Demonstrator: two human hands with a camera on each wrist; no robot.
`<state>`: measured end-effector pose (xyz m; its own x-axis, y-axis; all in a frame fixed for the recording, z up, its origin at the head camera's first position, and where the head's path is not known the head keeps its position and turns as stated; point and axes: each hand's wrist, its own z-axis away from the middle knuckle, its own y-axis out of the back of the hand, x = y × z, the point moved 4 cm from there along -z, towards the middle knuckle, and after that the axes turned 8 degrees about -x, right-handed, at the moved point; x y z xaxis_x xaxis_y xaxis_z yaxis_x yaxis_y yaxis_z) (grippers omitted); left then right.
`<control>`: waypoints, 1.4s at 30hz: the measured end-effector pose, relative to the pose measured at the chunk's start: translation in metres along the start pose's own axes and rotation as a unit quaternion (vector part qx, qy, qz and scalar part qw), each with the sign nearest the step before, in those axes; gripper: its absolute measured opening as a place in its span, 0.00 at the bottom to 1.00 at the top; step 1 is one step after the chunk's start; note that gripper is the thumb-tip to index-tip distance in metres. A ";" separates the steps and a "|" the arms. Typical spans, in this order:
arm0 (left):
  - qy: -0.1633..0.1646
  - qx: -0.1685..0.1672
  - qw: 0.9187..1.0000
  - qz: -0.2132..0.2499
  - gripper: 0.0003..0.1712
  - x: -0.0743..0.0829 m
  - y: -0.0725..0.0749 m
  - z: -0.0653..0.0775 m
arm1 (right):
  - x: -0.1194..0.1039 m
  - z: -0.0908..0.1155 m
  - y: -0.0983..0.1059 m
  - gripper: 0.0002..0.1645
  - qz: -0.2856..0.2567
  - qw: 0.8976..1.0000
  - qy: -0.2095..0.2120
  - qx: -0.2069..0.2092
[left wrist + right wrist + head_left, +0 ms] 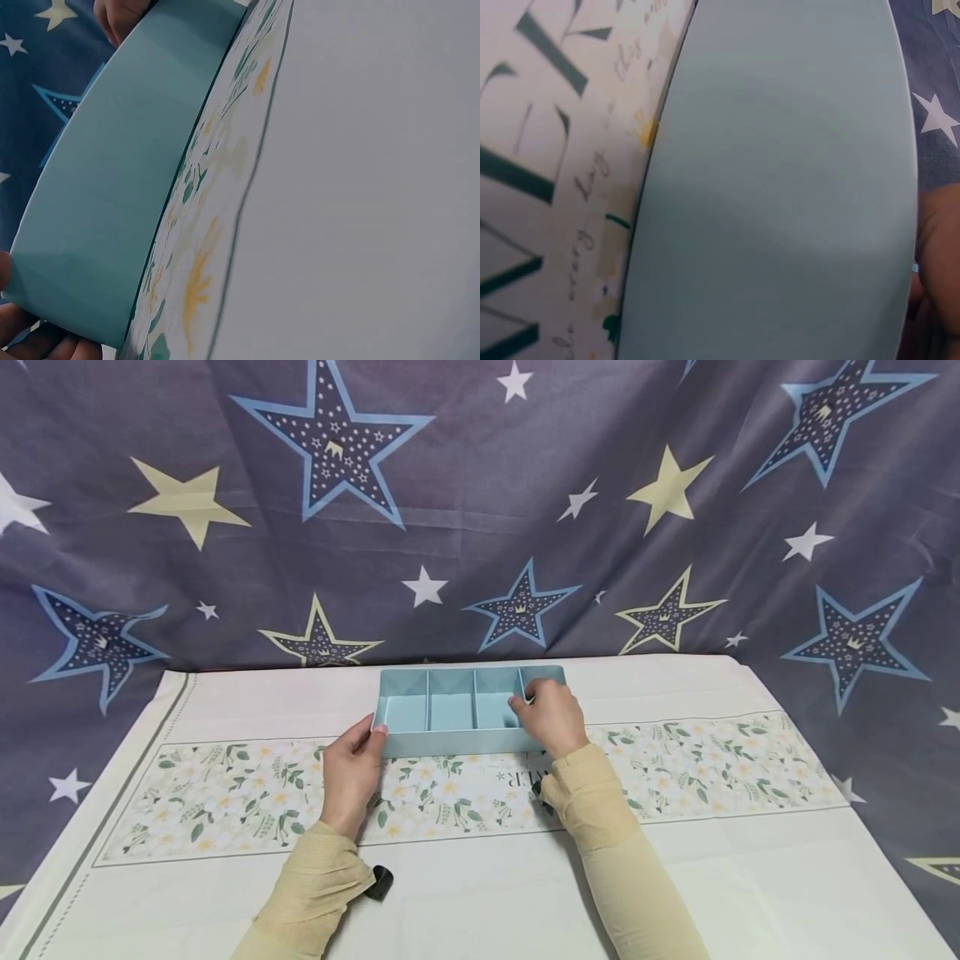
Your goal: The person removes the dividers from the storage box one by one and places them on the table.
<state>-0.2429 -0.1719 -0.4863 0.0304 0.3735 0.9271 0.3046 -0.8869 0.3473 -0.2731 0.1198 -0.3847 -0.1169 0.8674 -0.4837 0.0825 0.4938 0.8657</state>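
A light blue divided box (450, 744) sits on the table, its row of compartments facing up. My left hand (351, 777) grips the box's left front corner, thumb at the top rim and fingers around the end wall. In the left wrist view, the left hand's fingers (45, 343) show at the bottom corner of the box. My right hand (553, 718) reaches over the right end, thumb and fingers on either side of the rightmost divider (521, 680), pinching it. The right wrist view shows the front wall (772, 180), with part of the right hand (941, 251) beyond the rim.
A white cloth (465, 893) with a printed floral band (225, 793) covers the table. Behind the table's back edge hangs a dark curtain (465, 460) with stars. Small black objects (381, 883) are at both sleeves.
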 end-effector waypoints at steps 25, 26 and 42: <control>0.005 0.004 1.000 -0.008 0.23 -0.003 0.000 -0.001 | 0.000 0.002 -0.003 0.15 0.007 1.000 0.007 0.020; 0.005 0.003 1.000 -0.007 0.23 -0.003 0.000 -0.001 | 0.000 0.001 -0.003 0.15 0.007 1.000 0.008 0.022; 0.006 0.001 1.000 0.000 0.25 -0.002 0.000 -0.001 | -0.001 0.002 -0.002 0.18 0.013 0.999 0.021 0.042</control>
<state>-0.2442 -0.1728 -0.4878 0.0197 0.3704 0.9287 0.3063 -0.8864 0.3471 -0.2714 0.1179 -0.3866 -0.1555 0.8776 -0.4535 0.1693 0.4760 0.8630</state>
